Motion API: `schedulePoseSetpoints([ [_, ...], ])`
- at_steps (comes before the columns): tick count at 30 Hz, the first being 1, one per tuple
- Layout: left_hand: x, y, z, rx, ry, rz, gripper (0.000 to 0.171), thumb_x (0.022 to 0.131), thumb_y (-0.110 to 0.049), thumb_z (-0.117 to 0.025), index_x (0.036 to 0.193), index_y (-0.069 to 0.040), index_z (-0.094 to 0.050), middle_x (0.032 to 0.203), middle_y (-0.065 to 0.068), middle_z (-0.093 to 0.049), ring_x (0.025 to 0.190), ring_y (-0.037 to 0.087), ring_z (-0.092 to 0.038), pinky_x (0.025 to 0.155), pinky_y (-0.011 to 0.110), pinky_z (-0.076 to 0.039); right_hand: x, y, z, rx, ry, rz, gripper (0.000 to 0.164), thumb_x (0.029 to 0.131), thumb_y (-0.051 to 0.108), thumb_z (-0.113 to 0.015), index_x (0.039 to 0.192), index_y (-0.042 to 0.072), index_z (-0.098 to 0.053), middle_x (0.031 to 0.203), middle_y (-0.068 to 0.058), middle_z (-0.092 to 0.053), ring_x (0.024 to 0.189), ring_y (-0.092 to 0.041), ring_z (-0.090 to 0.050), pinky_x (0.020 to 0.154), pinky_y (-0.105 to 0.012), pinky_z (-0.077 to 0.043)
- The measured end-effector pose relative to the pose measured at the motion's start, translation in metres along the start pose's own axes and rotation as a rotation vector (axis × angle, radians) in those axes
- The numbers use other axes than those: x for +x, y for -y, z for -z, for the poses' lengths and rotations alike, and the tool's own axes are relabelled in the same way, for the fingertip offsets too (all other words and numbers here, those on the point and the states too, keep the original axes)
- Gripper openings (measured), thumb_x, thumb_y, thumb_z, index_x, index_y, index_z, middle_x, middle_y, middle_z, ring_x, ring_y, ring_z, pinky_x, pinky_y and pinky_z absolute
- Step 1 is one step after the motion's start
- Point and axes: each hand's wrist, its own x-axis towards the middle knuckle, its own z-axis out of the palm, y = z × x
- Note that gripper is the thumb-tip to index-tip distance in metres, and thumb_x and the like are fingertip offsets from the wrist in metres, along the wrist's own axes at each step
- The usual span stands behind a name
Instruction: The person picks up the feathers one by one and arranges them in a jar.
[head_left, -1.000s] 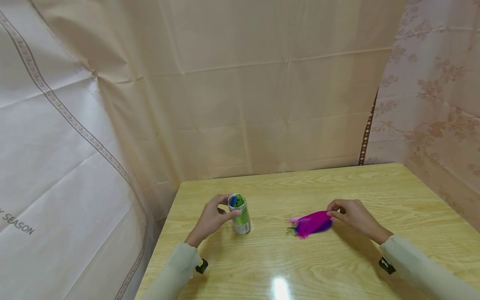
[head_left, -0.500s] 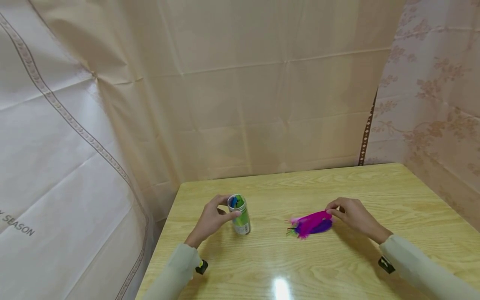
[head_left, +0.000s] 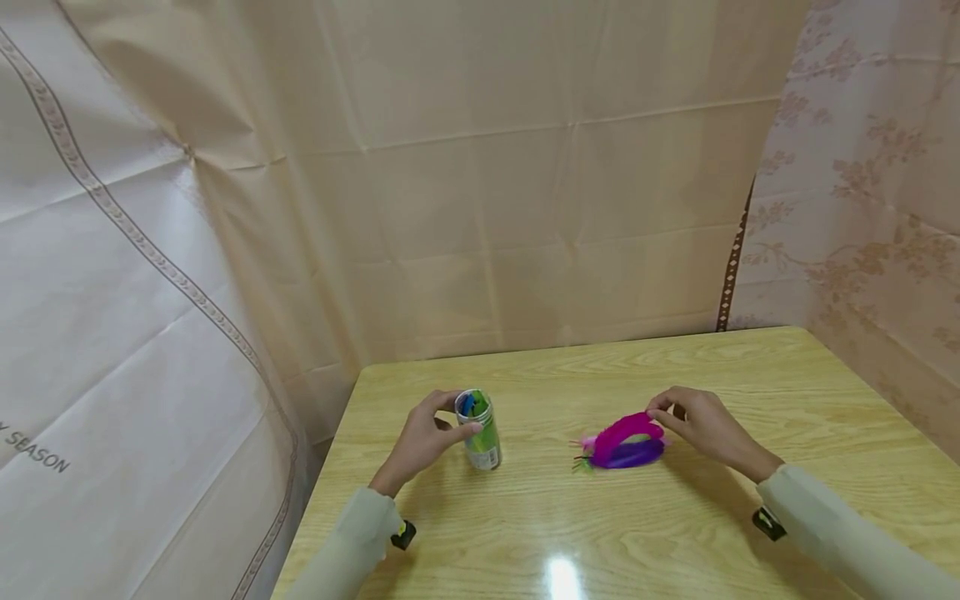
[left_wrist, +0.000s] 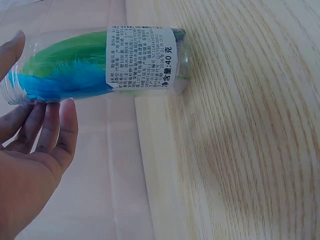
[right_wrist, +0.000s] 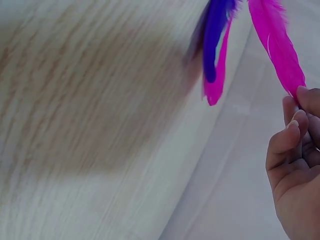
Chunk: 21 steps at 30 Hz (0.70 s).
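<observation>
A clear plastic jar stands upright on the table, its mouth uncovered. My left hand grips it near the rim, thumb on one side and fingers on the other. Inside are a green feather and a blue feather, partly hidden by the white printed label. My right hand pinches the tip of a magenta feather between thumb and finger. That feather arches up off the small pile, where a purple feather and another pink feather lie.
The wood-grain table ends at a back edge close to a beige hanging cloth. A flower-patterned cloth hangs on the right, and a pale sheet on the left.
My right hand has risen slightly and shifted a little left, lifting the magenta feather's tip, so more of the purple feather shows. The left hand and jar have stayed put.
</observation>
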Motion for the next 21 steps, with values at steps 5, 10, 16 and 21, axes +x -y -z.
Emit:
schedulePoseSetpoints([
  [5,0.0,0.0,0.0,0.002,-0.001,0.0,0.056,0.087,-0.049,-0.081,0.135,-0.027,-0.065,0.122,-0.007,-0.062,0.113,0.016,-0.058,0.089,0.041,-0.053,0.005,0.004,0.002,0.013,-0.039,0.02,0.005,0.098,0.014,-0.073,0.095,0.011,-0.076,0.082,0.007,-0.068,0.062,-0.001,-0.051,0.052,-0.024,-0.046],
  [10,0.0,0.0,0.0,-0.003,-0.001,0.006,0.055,0.086,-0.049,-0.082,0.135,-0.028,-0.065,0.122,-0.007,-0.062,0.113,0.016,-0.058,0.089,0.042,-0.053,0.009,0.008,0.004,0.018,-0.05,0.008,0.005,0.098,0.016,-0.073,0.096,0.013,-0.076,0.083,0.012,-0.067,0.062,-0.002,-0.052,0.053,-0.024,-0.046],
  [16,-0.001,-0.001,0.0,-0.001,0.0,0.01,0.055,0.086,-0.049,-0.082,0.135,-0.028,-0.065,0.122,-0.007,-0.062,0.113,0.016,-0.058,0.09,0.042,-0.053,0.015,0.011,0.005,0.013,-0.063,0.001,0.005,0.098,0.017,-0.073,0.096,0.014,-0.077,0.085,0.011,-0.068,0.061,-0.003,-0.052,0.052,-0.024,-0.045],
  [21,-0.001,-0.001,0.0,0.002,-0.001,0.009,0.056,0.087,-0.048,-0.082,0.135,-0.027,-0.064,0.122,-0.007,-0.062,0.113,0.016,-0.058,0.09,0.041,-0.053,0.019,0.012,0.005,0.013,-0.085,0.016,0.005,0.098,0.015,-0.073,0.096,0.012,-0.077,0.083,0.009,-0.069,0.06,-0.003,-0.051,0.052,-0.024,-0.045],
])
